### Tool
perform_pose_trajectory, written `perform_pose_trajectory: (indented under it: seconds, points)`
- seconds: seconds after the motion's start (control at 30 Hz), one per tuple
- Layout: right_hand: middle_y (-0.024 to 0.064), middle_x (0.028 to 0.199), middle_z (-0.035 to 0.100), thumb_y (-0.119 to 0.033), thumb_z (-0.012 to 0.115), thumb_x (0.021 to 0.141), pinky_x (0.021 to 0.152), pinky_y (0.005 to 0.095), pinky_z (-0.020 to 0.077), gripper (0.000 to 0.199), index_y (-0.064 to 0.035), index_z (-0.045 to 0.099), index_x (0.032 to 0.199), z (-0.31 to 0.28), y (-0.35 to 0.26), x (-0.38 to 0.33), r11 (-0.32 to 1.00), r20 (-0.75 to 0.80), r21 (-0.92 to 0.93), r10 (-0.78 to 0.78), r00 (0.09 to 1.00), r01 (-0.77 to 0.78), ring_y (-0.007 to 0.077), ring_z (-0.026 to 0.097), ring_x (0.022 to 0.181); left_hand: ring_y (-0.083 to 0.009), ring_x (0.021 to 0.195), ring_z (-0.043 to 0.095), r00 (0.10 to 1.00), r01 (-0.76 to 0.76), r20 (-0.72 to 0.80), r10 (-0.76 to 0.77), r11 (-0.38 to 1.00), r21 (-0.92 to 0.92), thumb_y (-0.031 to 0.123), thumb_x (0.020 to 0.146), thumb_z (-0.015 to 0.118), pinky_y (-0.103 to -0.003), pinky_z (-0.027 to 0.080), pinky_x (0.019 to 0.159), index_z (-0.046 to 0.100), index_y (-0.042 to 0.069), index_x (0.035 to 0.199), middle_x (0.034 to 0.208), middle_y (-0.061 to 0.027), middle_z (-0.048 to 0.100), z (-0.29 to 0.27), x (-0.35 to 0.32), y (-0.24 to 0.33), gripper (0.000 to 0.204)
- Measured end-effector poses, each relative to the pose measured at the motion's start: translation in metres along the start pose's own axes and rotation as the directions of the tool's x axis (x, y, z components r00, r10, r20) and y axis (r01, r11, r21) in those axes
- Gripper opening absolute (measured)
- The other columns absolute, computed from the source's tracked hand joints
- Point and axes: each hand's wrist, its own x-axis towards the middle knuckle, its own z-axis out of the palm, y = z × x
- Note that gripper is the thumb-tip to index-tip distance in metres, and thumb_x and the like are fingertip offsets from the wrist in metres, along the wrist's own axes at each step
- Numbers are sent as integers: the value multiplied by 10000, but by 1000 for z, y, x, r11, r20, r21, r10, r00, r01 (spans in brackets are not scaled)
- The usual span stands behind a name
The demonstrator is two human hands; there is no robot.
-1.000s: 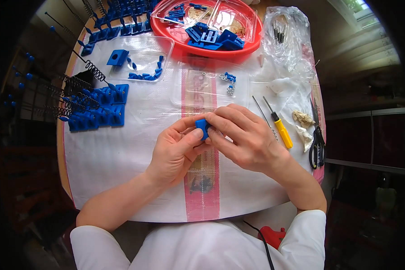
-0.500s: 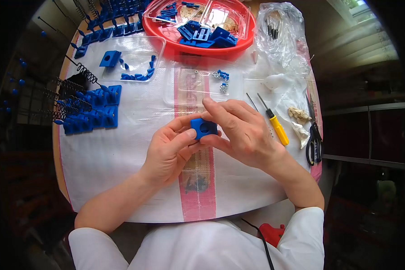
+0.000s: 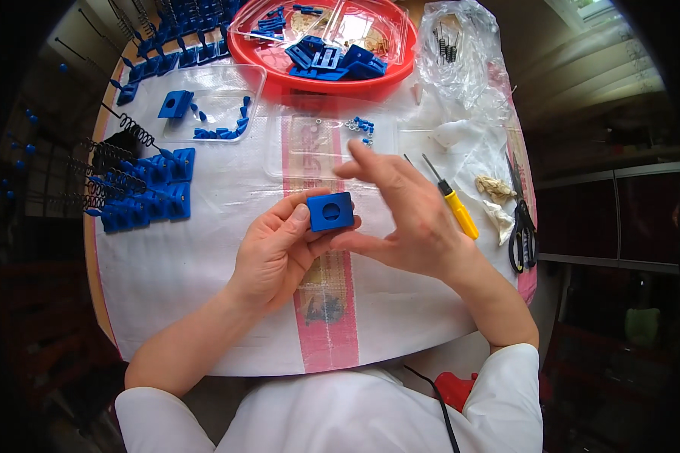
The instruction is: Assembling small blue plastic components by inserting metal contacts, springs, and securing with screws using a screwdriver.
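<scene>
My left hand grips a small blue plastic block by its left side, thumb on its front edge and fingers behind it. The block has a round hole in its face. Just to the right, my right hand hangs with thumb and fingers spread apart and nothing between them. Its thumb tip is close to the block's lower right corner; whether they touch I cannot tell. Beyond the hands, a clear tray carries small blue pieces and little metal rings.
A second clear tray with blue parts stands behind left. Assembled blue pieces with springs line the left side. A red basin of blue parts is at the back. A yellow screwdriver and black scissors lie right.
My right fingers have come away from the block and opened. The block now shows its face with the hole more squarely. The whole view has shifted slightly.
</scene>
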Motion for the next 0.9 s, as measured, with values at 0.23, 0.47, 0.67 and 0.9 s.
perform_pose_trajectory:
  seconds: [0.23, 0.47, 0.67, 0.9]
  points:
    - [113, 1082, 632, -96, 831, 653, 812, 325, 499, 773, -8, 495, 1343, -14, 7, -12, 949, 115, 181, 240, 964, -258, 219, 612, 944, -369, 1205, 556, 1000, -3, -4, 3, 1000, -14, 214, 1025, 441, -466, 475, 1045, 422, -20, 1341, 1302, -224, 533, -1, 1, -2, 394]
    - [91, 964, 612, -58, 723, 729, 700, 294, 518, 512, -14, 586, 1220, -4, 2, -18, 889, 193, 281, 315, 929, -360, 168, 615, 775, -336, 1191, 571, 1000, -12, -5, 12, 1000, -7, 195, 1016, 477, -421, 517, 1010, 423, 9, 1353, 1291, -170, 534, 1, 1, -1, 389]
    - [76, 871, 624, -61, 711, 741, 646, 286, 519, 399, -23, 635, 1131, -1, 0, -18, 905, 149, 248, 317, 936, -346, 162, 615, 717, -257, 1157, 592, 1000, -20, -17, 20, 1000, 18, 198, 1022, 466, -390, 526, 1001, 436, 17, 1351, 1267, -157, 552, 0, 0, -3, 376]
    - [70, 823, 645, 1, 697, 710, 612, 269, 516, 391, -25, 659, 1099, -1, -2, -17, 910, 152, 220, 324, 934, -351, 149, 630, 691, -240, 1140, 598, 1000, 10, -30, -10, 1000, 27, 207, 1018, 476, -367, 534, 992, 470, 8, 1320, 1225, -148, 576, 0, 1, -2, 361]
